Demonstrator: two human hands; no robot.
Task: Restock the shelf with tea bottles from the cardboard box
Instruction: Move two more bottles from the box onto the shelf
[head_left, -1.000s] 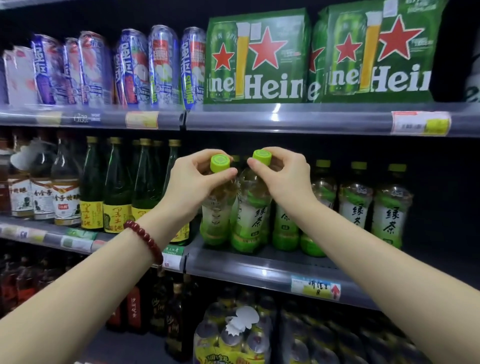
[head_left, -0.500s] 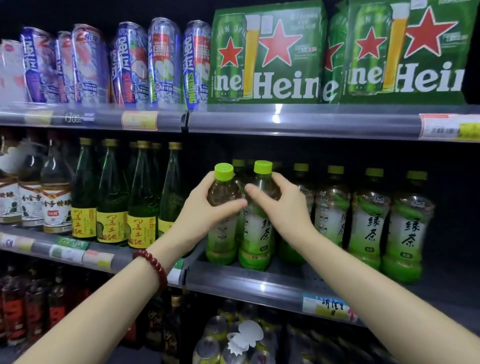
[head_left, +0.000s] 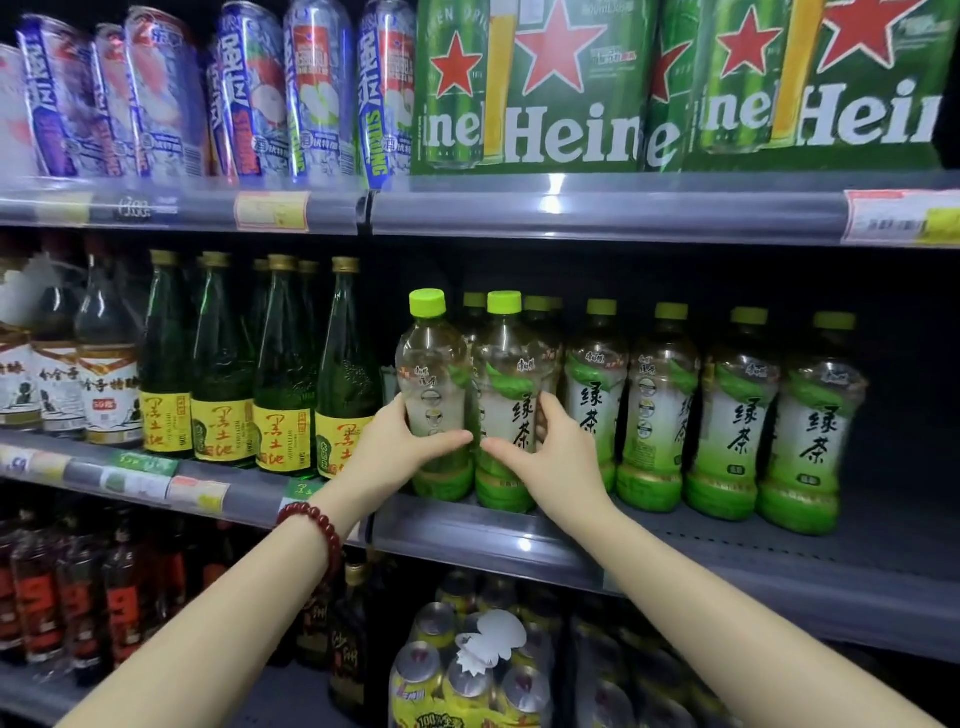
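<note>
Both hands have slid down from the caps to the label level of the two bottles since a second ago; bottles now stand on the shelf rather than tilted above it.

Nearest: two bare forearms reaching in, dark red bead bracelet (head_left: 311, 525) on the left wrist.

Left hand (head_left: 387, 457): fingers curled round the left clear plastic green tea bottle with lime-green cap (head_left: 434, 395), thumb across its front at the lower label. Right hand (head_left: 550, 457): gripping the right clear plastic green tea bottle with lime-green cap (head_left: 506, 405), thumb on the front, fingers wrapped round its right side. The thumbs almost meet between the two bottles.

Landmark = grey metal middle shelf (head_left: 727, 566). Both held bottles stand upright at its front edge, touching each other, at the left end of the tea section. Just right of them on the same shelf: row of four matching green tea bottles (head_left: 711, 415), upright, set slightly further back. More lime caps visible behind the held pair.

Left of the held bottles on that shelf: dark green glass bottles with yellow labels (head_left: 270, 364), then clear glass bottles with white labels (head_left: 67, 374) at the far left.

Below the shelf: shrink-wrapped pack of yellow cans (head_left: 467, 675), dark bottles with red labels (head_left: 78, 597) to the left.

Above it, top shelf: tall blue-and-silver cans (head_left: 234, 88) on the left, green Heineken cardboard packs (head_left: 571, 88) on the right.

Cardboard box not in view.
</note>
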